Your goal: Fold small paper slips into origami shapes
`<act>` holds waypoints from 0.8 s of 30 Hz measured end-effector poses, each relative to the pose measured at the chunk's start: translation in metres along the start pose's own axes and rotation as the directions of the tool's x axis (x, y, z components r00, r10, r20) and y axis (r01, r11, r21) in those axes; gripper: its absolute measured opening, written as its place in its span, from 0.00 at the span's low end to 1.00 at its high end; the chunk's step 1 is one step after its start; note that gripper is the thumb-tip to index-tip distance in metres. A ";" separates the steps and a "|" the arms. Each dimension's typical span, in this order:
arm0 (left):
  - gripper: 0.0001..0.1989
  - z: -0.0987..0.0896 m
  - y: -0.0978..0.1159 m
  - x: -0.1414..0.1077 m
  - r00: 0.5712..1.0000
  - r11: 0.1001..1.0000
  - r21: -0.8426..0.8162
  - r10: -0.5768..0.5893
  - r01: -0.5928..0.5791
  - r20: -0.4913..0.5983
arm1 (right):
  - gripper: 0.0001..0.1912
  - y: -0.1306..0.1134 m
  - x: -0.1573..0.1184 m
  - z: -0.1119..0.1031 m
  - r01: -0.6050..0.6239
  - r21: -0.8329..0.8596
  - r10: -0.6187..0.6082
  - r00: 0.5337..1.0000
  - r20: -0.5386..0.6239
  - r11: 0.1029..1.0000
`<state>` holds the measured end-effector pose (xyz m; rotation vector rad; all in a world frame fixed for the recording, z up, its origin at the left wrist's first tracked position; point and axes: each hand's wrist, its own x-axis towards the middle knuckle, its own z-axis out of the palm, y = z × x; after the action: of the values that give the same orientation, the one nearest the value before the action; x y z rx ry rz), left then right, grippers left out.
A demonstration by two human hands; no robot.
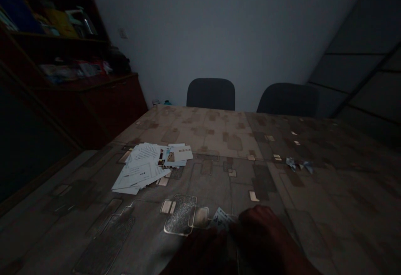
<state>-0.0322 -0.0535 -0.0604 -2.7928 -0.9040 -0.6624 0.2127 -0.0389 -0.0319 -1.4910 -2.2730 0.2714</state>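
Note:
Close to the near edge of the table, a small piece of printed paper (220,218) sticks up between my two hands. My left hand (200,250) is below and left of it, dark, with its fingertips closed at the paper's lower edge. From the right, my right hand (261,233) has its fingers bent in a pinch at the paper's right side. Deep shadow hides most of the fingers and the lower part of the paper.
A spread pile of printed sheets (140,170) lies on the left of the patterned tablecloth (213,187), with small cards (182,153) on its right side. Crumpled paper scraps (300,165) lie at right. Two chairs (211,93) stand behind the table; a shelf cabinet (115,104) is at left.

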 end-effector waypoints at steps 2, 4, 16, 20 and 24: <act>0.18 0.000 -0.002 0.000 1.000 1.000 -0.007 0.003 -0.003 -0.010 | 0.13 -0.003 -0.003 0.002 -0.028 -0.034 0.028 1.000 -0.003 0.999; 0.20 0.003 -0.003 -0.001 0.999 0.999 -0.030 -0.020 0.020 -0.025 | 0.13 -0.006 -0.005 -0.003 0.008 -0.052 -0.010 1.000 -0.030 0.999; 0.20 0.038 -0.001 -0.006 0.966 1.000 0.031 0.003 0.006 -0.257 | 0.09 0.013 -0.024 -0.017 0.237 -0.203 -0.267 0.954 -0.133 0.950; 0.20 0.034 -0.004 -0.007 0.980 0.994 0.077 0.092 -0.080 -0.179 | 0.11 0.004 -0.017 -0.011 0.138 -0.120 -0.160 0.965 -0.206 0.983; 0.18 0.020 -0.007 -0.003 0.973 0.985 0.111 0.147 -0.129 -0.177 | 0.10 -0.006 -0.006 0.003 0.253 -0.140 -0.266 0.960 -0.084 0.957</act>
<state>-0.0312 -0.0445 -0.0801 -2.6248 -0.6812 -0.8151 0.2087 -0.0462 -0.0336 -1.2130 -2.4070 -0.0283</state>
